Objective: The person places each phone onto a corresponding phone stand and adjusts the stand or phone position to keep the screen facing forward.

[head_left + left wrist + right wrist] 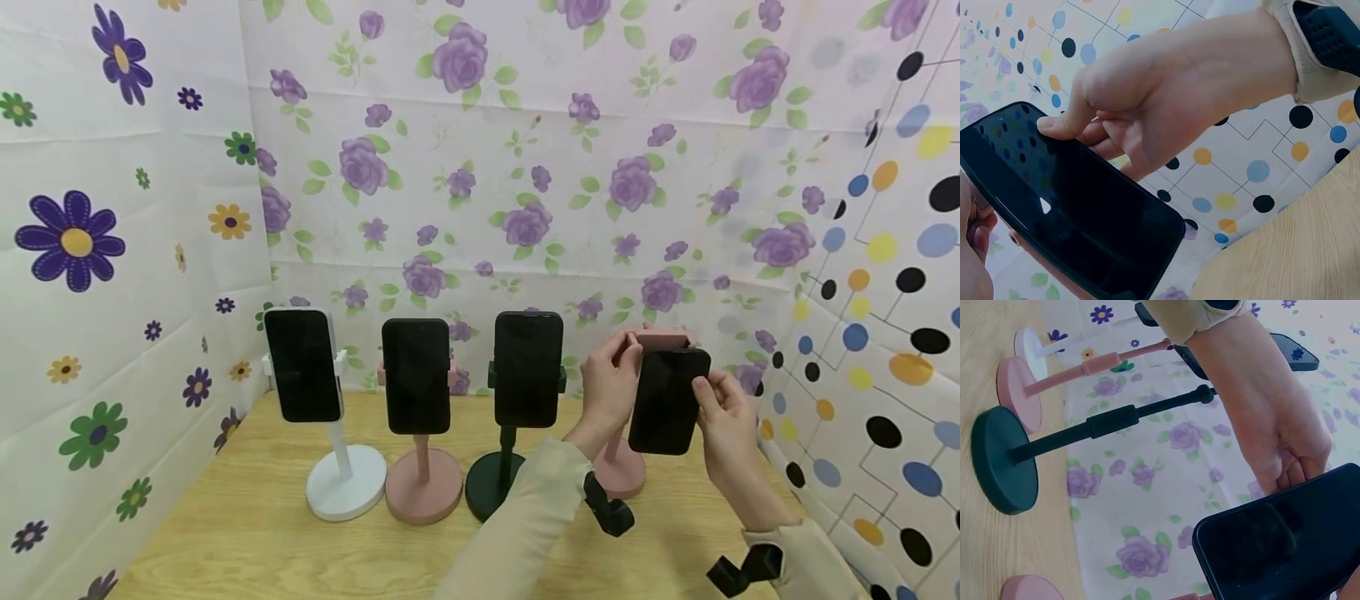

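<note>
At the right of the head view my right hand (726, 417) holds a black smartphone (666, 408) by its right edge, thumb on the screen side and fingers behind. My left hand (611, 379) grips the left side of the pink clamp (660, 338) on a phone stand, whose round pink base (622, 471) stands on the table. The smartphone is tilted in front of the clamp and hides much of it. In the left wrist view the right thumb (1054, 127) presses on the screen edge. In the right wrist view the left hand's curled fingers (1291, 472) are partly hidden behind the smartphone.
To the left stand a white stand (345, 483), a pink stand (423, 487) and a dark green stand (491, 483), each with a dark-screened phone in its clamp. The wooden table (300, 558) meets patterned cloth walls (480, 233) at the back and both sides.
</note>
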`<state>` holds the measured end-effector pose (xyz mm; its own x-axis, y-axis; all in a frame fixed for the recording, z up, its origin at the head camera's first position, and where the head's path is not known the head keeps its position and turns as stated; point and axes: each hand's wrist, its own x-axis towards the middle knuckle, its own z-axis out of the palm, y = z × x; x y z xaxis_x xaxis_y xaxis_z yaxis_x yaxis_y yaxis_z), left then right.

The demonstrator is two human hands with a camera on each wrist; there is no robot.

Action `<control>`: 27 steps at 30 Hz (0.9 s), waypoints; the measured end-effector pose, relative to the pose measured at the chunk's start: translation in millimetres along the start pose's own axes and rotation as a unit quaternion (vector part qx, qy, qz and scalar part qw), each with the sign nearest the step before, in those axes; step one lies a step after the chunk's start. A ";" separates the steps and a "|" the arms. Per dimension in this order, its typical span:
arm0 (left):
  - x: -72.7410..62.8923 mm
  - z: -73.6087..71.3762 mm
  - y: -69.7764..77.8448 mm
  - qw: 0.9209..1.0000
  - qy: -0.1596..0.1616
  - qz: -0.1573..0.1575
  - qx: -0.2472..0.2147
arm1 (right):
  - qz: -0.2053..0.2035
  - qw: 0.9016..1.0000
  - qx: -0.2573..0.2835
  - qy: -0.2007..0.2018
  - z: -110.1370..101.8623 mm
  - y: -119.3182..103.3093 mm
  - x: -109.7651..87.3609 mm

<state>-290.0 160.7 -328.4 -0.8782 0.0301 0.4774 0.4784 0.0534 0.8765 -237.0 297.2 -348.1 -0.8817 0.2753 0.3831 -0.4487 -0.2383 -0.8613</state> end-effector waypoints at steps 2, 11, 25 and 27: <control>0.4 0.2 -0.5 1.000 0.001 0.001 0.001 | -0.009 1.000 0.004 -0.002 0.7 -0.8 1.6; 1.7 1.3 -2.1 1.000 0.007 0.007 0.003 | -0.021 1.000 0.003 -0.007 2.4 -4.9 4.1; 0.8 1.0 -1.2 1.000 0.004 0.006 0.014 | -0.020 1.000 0.013 -0.006 3.9 -5.9 5.5; 1.0 1.0 -2.0 1.000 0.004 0.010 0.012 | -0.019 1.000 0.018 -0.006 4.4 -5.4 5.5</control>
<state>-291.8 161.6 -329.7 -0.8682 0.0239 0.4956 0.4959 0.0765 0.8650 -240.0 295.9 -339.9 -0.8652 0.2738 0.4200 -0.4871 -0.2602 -0.8337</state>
